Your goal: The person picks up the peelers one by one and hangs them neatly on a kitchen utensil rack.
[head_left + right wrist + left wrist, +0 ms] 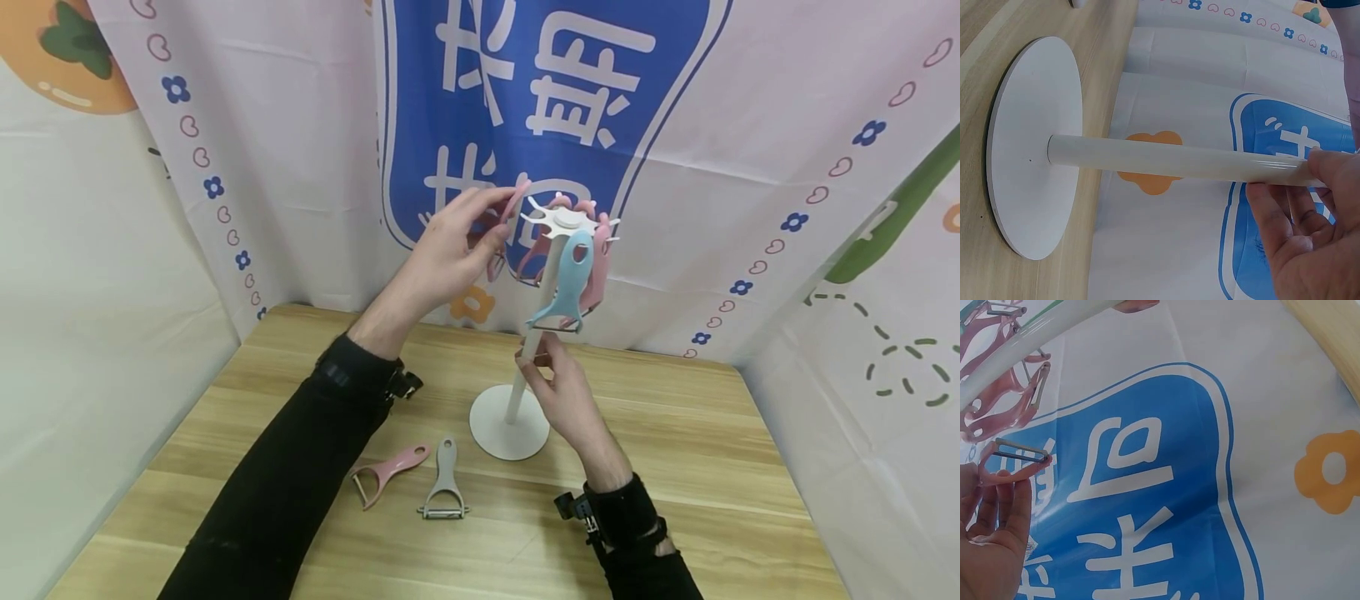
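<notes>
A white stand point(510, 423) with a round base and a hooked top rises from the table. Around its pole, the thumb and fingers of my right hand point(564, 390) grip below the hanging peelers; the right wrist view shows this pole point(1166, 156) up close. My left hand point(459, 242) pinches a pink peeler point(515, 200) just left of the hooks, its blade end point(1019, 453) seen in the left wrist view. From the hooks hang a light blue peeler point(572, 271) in front and several pink peelers point(598, 267) behind it.
On the wooden table point(660, 500) lie a pink peeler point(393, 471) and a grey peeler point(445, 479), left of the stand's base. A printed cloth backdrop point(300, 167) hangs close behind the stand. Cloth walls flank both sides.
</notes>
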`<state>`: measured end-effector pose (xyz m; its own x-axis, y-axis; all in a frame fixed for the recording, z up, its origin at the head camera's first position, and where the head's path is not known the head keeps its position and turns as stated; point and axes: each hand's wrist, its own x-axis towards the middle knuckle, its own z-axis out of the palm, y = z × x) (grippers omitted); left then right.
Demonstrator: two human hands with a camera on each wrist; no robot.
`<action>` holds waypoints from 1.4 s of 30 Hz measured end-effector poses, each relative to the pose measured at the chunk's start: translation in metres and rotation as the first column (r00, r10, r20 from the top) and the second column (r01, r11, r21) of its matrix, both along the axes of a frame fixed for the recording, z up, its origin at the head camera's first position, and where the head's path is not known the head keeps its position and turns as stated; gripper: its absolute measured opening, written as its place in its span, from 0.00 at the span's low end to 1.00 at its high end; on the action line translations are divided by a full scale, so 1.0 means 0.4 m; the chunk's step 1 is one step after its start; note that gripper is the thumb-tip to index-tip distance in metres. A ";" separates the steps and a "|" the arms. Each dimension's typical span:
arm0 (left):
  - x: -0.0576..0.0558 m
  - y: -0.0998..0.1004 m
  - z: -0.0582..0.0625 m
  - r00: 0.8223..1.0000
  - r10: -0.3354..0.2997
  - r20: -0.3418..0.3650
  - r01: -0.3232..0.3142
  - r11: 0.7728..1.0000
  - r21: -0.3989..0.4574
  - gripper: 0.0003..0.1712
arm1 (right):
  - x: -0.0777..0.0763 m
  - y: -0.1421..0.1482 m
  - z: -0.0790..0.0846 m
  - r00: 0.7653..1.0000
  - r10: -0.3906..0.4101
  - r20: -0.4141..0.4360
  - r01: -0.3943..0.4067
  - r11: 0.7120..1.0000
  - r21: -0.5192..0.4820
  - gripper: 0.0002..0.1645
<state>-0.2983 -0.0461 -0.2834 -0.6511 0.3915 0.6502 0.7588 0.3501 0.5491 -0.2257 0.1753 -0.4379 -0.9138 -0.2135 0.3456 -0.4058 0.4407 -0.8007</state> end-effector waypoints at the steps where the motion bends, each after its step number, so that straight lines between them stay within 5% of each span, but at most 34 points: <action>1: 0.000 0.001 0.001 1.000 -0.003 -0.003 0.003 1.000 0.000 0.29 | 0.000 0.000 0.000 1.000 0.000 -0.002 0.000 1.000 0.000 0.18; 30: 0.011 0.025 -0.018 0.997 -0.074 0.019 0.074 0.996 -0.042 0.30 | -0.004 0.002 -0.001 1.000 0.003 -0.014 -0.003 1.000 0.007 0.18; 42: 0.011 0.017 -0.030 0.998 -0.056 0.021 0.057 0.997 -0.049 0.29 | -0.005 0.002 -0.001 1.000 0.008 -0.007 -0.008 1.000 0.000 0.18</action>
